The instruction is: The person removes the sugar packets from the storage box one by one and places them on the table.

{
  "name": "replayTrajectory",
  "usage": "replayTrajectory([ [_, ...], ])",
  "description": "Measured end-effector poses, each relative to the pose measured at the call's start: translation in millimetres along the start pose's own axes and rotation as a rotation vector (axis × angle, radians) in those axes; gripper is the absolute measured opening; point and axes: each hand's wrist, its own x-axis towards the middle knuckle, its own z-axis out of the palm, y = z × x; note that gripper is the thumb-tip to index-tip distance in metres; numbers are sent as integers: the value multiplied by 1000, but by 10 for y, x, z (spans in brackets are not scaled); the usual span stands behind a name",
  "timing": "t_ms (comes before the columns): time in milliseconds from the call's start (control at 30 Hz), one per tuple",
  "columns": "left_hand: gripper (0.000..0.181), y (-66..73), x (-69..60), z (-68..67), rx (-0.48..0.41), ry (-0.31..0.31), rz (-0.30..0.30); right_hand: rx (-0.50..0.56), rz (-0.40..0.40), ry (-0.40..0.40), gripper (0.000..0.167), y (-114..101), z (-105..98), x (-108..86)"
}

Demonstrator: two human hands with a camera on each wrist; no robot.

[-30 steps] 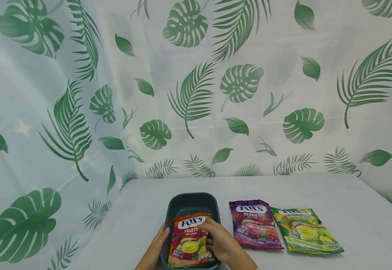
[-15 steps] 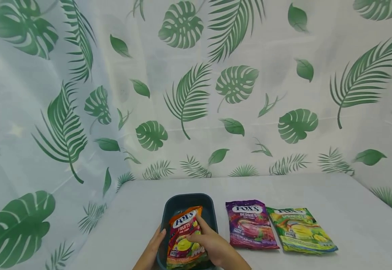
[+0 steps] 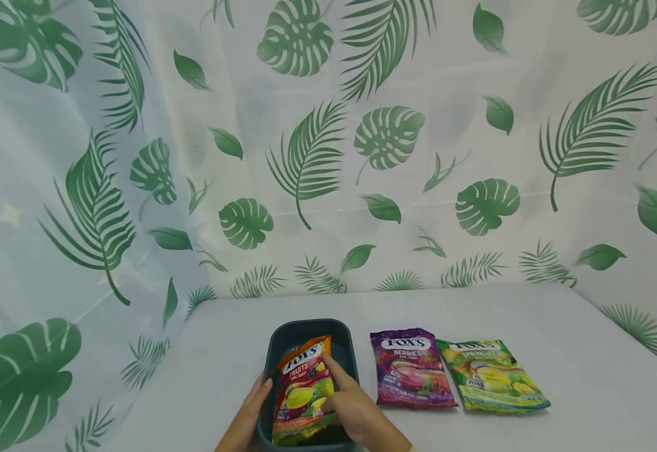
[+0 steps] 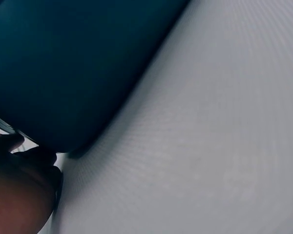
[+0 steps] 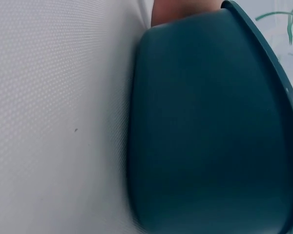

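In the head view my right hand (image 3: 357, 408) grips the right edge of an orange and red FOX'S Fruits candy bag (image 3: 300, 402), thumb on its front and index finger along its upper edge. The bag lies tilted inside a dark teal plastic bin (image 3: 279, 336), its top leaning right. My left hand (image 3: 251, 411) holds the bin's left side, thumb at the rim. The left wrist view shows the bin's outer wall (image 4: 63, 73) with dark, partly hidden fingers (image 4: 41, 156) by its corner. Only the bin's outside (image 5: 210, 126) and a bit of skin appear in the right wrist view.
Right of the bin, a purple FOX'S Berries candy bag (image 3: 413, 370) lies flat on the white table (image 3: 447, 307). Beside it, touching or nearly so, is a green and yellow FOX'S candy bag (image 3: 495, 380). A leaf-printed curtain (image 3: 328, 157) stands behind and at the sides.
The Fruits bag has turned from nearly straight to tilted, its top swinging right and farther into the bin, with my right hand on it. My left hand stays on the bin.
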Motion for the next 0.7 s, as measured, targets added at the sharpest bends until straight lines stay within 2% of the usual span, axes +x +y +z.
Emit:
replayTrajectory([
  [133, 78, -21, -3, 50, 2, 0, -20, 42, -15, 9, 86, 29, -28, -53],
  [200, 78, -16, -9, 58, 10, 22, -30, 54, -12, 15, 85, 24, -21, -62],
  [400, 83, 87, -18, 20, 103, 202, -77, 70, -31, 19, 84, -42, 58, -49],
  [467, 82, 100, -23, 17, 114, 238, -92, 79, -40, 24, 84, -52, 69, -51],
  [600, 84, 64, -28, 66, 119, 252, -118, 114, -34, 45, 83, -29, 21, -79],
  [700, 85, 10, -64, 112, 139, 248, -130, 178, -11, 40, 82, -6, -21, -124],
])
